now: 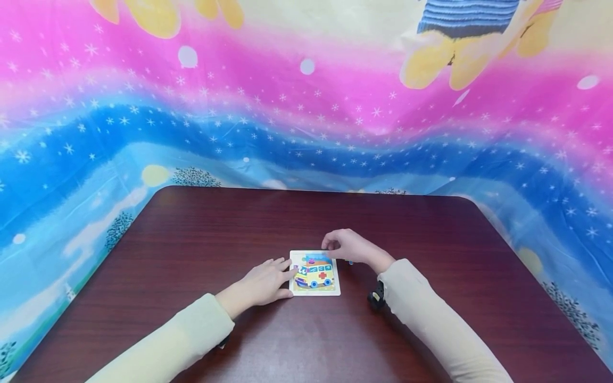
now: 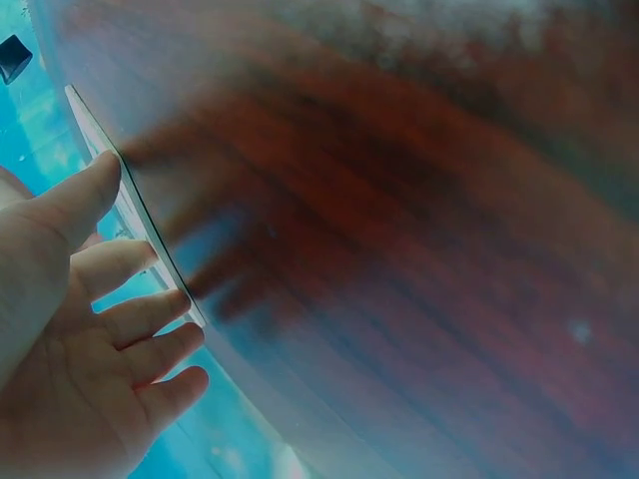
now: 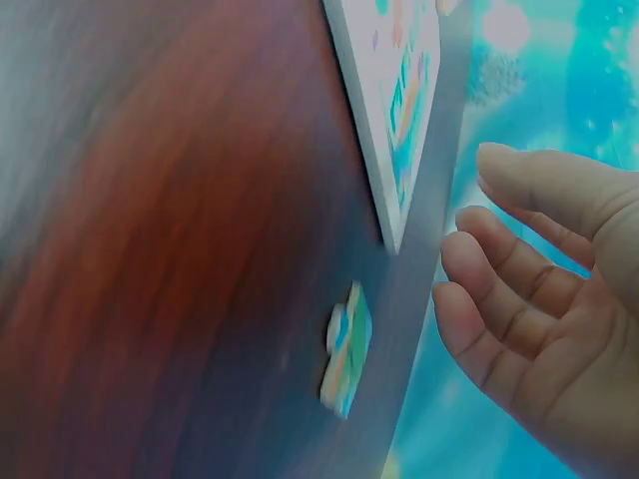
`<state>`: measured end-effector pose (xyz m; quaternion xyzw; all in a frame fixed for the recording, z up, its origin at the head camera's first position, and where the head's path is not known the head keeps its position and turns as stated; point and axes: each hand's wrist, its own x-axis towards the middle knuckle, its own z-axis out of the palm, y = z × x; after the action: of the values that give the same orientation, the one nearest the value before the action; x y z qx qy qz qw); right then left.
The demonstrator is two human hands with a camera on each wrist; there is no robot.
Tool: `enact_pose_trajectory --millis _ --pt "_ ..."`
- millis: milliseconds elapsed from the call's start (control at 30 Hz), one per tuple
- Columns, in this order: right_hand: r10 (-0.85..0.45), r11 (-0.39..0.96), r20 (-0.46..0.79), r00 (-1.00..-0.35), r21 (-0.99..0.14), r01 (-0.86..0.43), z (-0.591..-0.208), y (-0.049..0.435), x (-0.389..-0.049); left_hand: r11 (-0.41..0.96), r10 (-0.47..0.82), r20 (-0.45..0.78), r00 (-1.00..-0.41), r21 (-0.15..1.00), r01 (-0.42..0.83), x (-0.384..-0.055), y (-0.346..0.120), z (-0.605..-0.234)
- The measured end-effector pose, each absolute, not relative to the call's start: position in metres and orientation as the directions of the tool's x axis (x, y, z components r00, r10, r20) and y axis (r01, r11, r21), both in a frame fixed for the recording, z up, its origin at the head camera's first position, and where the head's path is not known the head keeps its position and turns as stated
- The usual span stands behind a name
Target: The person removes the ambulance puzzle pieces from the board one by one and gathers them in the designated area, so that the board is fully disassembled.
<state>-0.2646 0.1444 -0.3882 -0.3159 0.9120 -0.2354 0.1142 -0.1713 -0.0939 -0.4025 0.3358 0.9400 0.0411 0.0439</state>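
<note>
A square jigsaw puzzle board (image 1: 313,292) with a white border and a picture of a yellow ambulance lies flat on the table. My left hand (image 1: 266,281) rests against its left side, fingers spread and fairly straight, thumb and fingertips touching the edge. Over the board's upper right corner hovers my right hand (image 1: 351,247), its fingers loosely bent. In the right wrist view nothing shows between thumb and fingers. Below that hand, apart from the board, a loose puzzle piece (image 3: 347,354) in green, blue and orange lies on the table; the head view shows only a bit of it.
The dark red wooden table (image 1: 230,223) has rounded far corners. Behind it and at both sides hangs a colourful printed cloth (image 1: 306,117) with snowflakes. A black wrist device (image 1: 376,296) shows beneath the right sleeve.
</note>
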Motion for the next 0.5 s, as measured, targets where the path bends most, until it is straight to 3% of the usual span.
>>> enact_pose_trajectory --millis 500 --pt "-0.676 0.696 -0.143 -0.723 -0.445 -0.563 -0.399 0.112 -0.258 0.778 0.626 -0.065 -0.777 0.105 0.619 -0.171 -0.095 -0.401"
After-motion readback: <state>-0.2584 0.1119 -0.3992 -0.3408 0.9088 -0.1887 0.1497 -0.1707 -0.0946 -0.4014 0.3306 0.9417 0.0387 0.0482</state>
